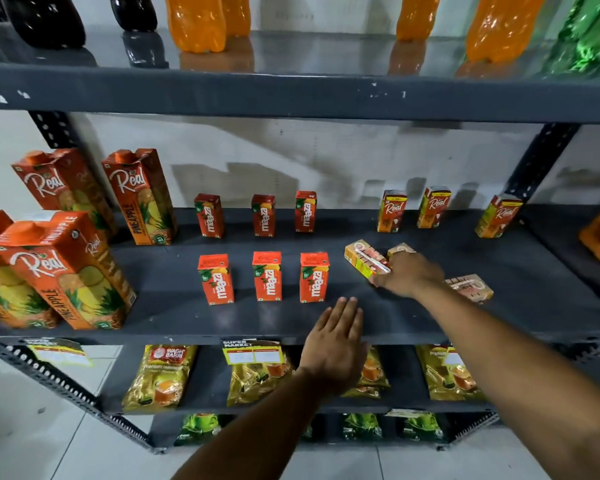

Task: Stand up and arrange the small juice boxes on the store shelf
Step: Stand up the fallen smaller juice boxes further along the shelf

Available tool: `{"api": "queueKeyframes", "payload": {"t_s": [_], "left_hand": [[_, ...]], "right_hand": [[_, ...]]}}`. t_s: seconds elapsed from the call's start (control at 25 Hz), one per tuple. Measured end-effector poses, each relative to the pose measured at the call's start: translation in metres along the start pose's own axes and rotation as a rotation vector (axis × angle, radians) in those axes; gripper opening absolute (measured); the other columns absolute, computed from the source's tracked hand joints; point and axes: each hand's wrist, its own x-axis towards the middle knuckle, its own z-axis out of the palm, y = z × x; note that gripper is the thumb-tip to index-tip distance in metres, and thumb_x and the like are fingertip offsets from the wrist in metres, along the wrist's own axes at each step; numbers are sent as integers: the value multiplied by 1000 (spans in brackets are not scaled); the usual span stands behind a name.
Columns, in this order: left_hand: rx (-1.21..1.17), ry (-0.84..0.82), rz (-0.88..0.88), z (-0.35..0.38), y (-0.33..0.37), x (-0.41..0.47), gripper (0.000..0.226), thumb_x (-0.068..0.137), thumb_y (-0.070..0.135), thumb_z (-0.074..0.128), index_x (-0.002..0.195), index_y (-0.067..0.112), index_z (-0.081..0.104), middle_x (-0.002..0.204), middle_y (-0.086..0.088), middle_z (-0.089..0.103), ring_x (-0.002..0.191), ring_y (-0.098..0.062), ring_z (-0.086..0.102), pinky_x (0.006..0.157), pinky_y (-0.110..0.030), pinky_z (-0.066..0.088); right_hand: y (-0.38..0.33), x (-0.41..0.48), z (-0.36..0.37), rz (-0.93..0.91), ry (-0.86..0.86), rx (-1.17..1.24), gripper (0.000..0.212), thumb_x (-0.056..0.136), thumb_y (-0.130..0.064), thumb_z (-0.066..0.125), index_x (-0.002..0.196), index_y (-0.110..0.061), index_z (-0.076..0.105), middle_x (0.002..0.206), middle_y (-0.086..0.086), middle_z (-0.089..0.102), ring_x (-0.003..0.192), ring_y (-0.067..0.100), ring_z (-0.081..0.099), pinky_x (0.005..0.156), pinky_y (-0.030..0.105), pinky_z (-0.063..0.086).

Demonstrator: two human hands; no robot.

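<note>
Tall orange cardboard cartons at the left of the frame read "Real" and "PINEAPPLE". Six small red juice boxes at centre read "maaza", with a "10" badge. Three small upright yellow-red boxes at upper right read "Real". Lower shelf: a gold foil pouch reads "WAGH BAKRI Premium"; a yellow paper shelf tag reads "SUPER MARKET".

right hand grips a fallen juice box
</note>
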Motion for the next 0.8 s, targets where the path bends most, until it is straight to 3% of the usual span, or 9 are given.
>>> {"api": "queueKeyframes", "payload": {"t_s": [0.24, 0.44, 0.56, 0.64, 0.8], "left_hand": [[-29, -67, -69, 5, 9, 5, 66, 97, 46, 17, 148, 6, 5, 158, -11, -3, 146, -24, -5, 112, -35, -12], [-43, -95, -121, 4, 15, 7, 70, 96, 48, 16, 147, 3, 1, 159, -14, -5, 145, -25, -8, 114, -37, -11], [-19, -101, -81, 2, 12, 6, 68, 97, 47, 13, 147, 3, -3, 158, -15, -7, 145, -27, -9, 113, -38, -10], [7, -100, -58, 2, 10, 4, 68, 97, 46, 13, 146, 3, -4, 158, -16, -8, 145, -29, -9, 112, -40, -10], [30, -84, -34, 2, 8, 4, 68, 97, 45, 14, 146, 2, -6, 158, -17, -9, 145, -30, -10, 112, -41, -10]], "right_hand": [[3, 8, -10, -101, 71, -14, 48, 64, -49, 75, 104, -25, 65, 109, 4, 68, 96, 29, 64, 71, 35, 50], [1, 8, -65, -673, 124, -446, 44, 75, -19, 70, 117, -27, 60, 118, 0, 59, 108, 28, 56, 82, 42, 51], [-4, 4, -76, -891, 67, -733, 35, 86, -21, 61, 120, -27, 56, 121, 1, 56, 113, 26, 52, 87, 42, 47], [-3, 0, -77, -946, 51, -808, 35, 89, -20, 57, 124, -25, 54, 128, 2, 54, 118, 27, 50, 87, 41, 44], [-1, -5, -78, -881, -9, -807, 44, 93, -19, 53, 134, -31, 47, 146, 0, 42, 129, 26, 40, 96, 43, 42]]}}
